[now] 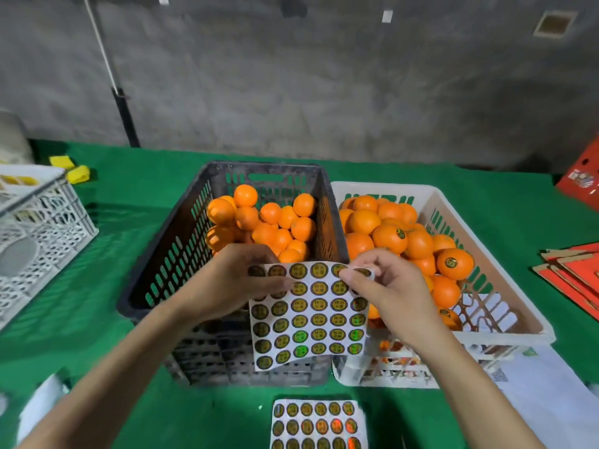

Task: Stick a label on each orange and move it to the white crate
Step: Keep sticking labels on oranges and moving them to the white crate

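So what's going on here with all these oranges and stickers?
Someone is labelling fruit. The left hand holds a sticker sheet near the black crate of plain oranges, while the right hand pinches a label at its top corner, peeling it off. The white crate alongside holds labelled oranges, though few labels show. A spare sheet lies on the green table.

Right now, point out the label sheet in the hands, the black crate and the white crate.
label sheet (311, 319), head view, middle of the sheet.
black crate (168, 254), head view, its left wall.
white crate (382, 189), head view, its far rim.
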### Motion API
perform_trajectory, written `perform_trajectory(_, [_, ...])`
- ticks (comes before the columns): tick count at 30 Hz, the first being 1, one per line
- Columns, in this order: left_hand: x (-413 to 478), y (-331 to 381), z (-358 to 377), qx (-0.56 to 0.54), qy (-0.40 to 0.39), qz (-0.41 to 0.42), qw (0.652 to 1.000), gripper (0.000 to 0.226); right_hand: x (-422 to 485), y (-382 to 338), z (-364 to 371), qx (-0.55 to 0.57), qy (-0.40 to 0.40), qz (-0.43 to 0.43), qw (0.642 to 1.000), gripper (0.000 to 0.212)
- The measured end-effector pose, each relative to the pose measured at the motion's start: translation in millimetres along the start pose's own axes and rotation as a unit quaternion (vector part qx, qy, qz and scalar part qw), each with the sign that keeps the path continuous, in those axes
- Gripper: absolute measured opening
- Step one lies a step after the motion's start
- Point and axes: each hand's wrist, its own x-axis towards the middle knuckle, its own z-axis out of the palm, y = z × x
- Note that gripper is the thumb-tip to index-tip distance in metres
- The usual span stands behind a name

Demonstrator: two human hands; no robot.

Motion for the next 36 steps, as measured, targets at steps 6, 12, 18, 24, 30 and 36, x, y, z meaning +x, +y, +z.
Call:
perform_trajectory(6, [41.5, -10.2, -52.5, -0.185, 0.03, -0.022, 0.982, 0.028, 74.5, -8.6, 27.0, 0.054, 0.042, 0.011, 0.998, 0.015])
perform_trajectory(12, [99.7, -47.8, -62.0, -0.084, 0.172, -0.044, 0.98, 0.047, 144.7, 13.2, 82.0, -0.196, 0.192, -0.007, 0.962, 0.02])
perform_trajectory(18, [113.9, -94.8, -42.3, -0.14, 0.158, -0.043, 0.977, 0.041, 150.6, 59.8, 151.8, -0.442, 0.094, -0.204, 0.868, 0.012])
perform_trajectory(24, [118.9, -101.3, -50.1, -0.218, 0.119, -0.061, 0.967, 0.041, 156.4, 83.3, 133.7, -0.347, 0.067, -0.101, 0.93, 0.034])
perform_trajectory(30, [127.6, -103.1, -42.9, -0.298, 0.085, -0.119, 0.943, 0.016, 161.3, 80.5, 140.1, -0.25, 0.084, -0.085, 0.961, 0.03])
perform_trajectory(36, [125.8, -104.6, -38.2, -0.241, 0.104, -0.101, 0.96, 0.031, 160.5, 85.5, 138.4, -0.261, 0.057, -0.084, 0.96, 0.032])
